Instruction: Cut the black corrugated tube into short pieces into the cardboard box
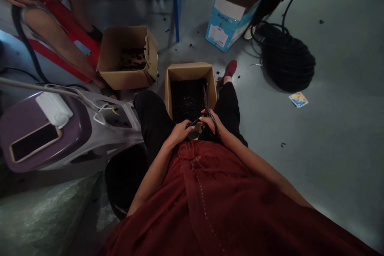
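Head view: across the grey floor [339,156], a coil of black cable [286,60] lay beside a blue-and-white carton [231,14], whose printing was too small to read. A cardboard box [189,70] stood between the person's knees, filled with small black pieces [187,100]; a second box [123,80] sat just beyond it to the left. Above the nearer box, the right hand [211,122] had its fingers curled around black-handled scissors [205,98], blades pointing forward. The left hand [180,133] pinched a short black strip [193,123] narrowly, close beside the scissors.
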Tool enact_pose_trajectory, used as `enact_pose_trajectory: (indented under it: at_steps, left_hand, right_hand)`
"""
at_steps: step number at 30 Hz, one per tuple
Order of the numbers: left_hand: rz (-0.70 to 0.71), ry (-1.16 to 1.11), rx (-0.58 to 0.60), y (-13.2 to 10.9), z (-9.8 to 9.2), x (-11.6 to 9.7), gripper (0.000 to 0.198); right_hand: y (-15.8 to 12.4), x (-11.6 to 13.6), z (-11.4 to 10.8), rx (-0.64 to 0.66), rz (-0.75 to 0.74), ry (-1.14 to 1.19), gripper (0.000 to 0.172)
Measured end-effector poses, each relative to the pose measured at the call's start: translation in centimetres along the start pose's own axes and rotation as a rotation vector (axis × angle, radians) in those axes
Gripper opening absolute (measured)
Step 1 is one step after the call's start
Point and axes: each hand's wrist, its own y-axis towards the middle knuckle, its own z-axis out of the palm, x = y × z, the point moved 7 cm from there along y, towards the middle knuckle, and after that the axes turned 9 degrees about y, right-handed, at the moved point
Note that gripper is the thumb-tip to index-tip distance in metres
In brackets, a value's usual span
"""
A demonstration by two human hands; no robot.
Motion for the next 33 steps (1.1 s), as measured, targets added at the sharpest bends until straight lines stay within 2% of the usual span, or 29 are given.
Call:
enact_pose_trajectory:
  at_steps: [5,9,15,21,25,30,33]
  left_hand:
    - [-0.047,0.3,0.041,-1.0,-0.4,-0.9,0.033]
    - [-0.058,0.409,0.041,-1.1,-0.3,-1.2,0.033]
    - [0.162,0.27,0.032,-1.0,-0.3,-2.5,0.03]
    - [0.024,0.227,0.048,-0.2,0.0,-1.4,0.028]
    - [-0.003,-0.027,0.08,0.2,0.5,-1.5,0.027]
    - [-0.097,-0.504,0.241,0.2,1.8,-1.1,0.036]
    - [-0.097,-0.557,0.205,0.5,1.5,-0.6,0.036]
  right_hand:
    - [0.0,0.3,-0.1,-0.032,0.039,0.073,0.044]
    - [-0.1,0.6,-0.5,-0.062,0.051,0.088,0.044]
    - [-0.1,0.4,-0.7,-0.077,0.103,0.188,0.045]
    - [-0.2,0.4,-0.8,-0.109,0.112,0.143,0.048]
    - [-0.2,0.7,-0.9,-0.111,0.097,0.101,0.048]
    - [-0.2,1.4,-0.8,-0.072,0.049,0.103,0.047]
    - [-0.2,1.6,-0.6,-0.058,0.046,0.074,0.048]
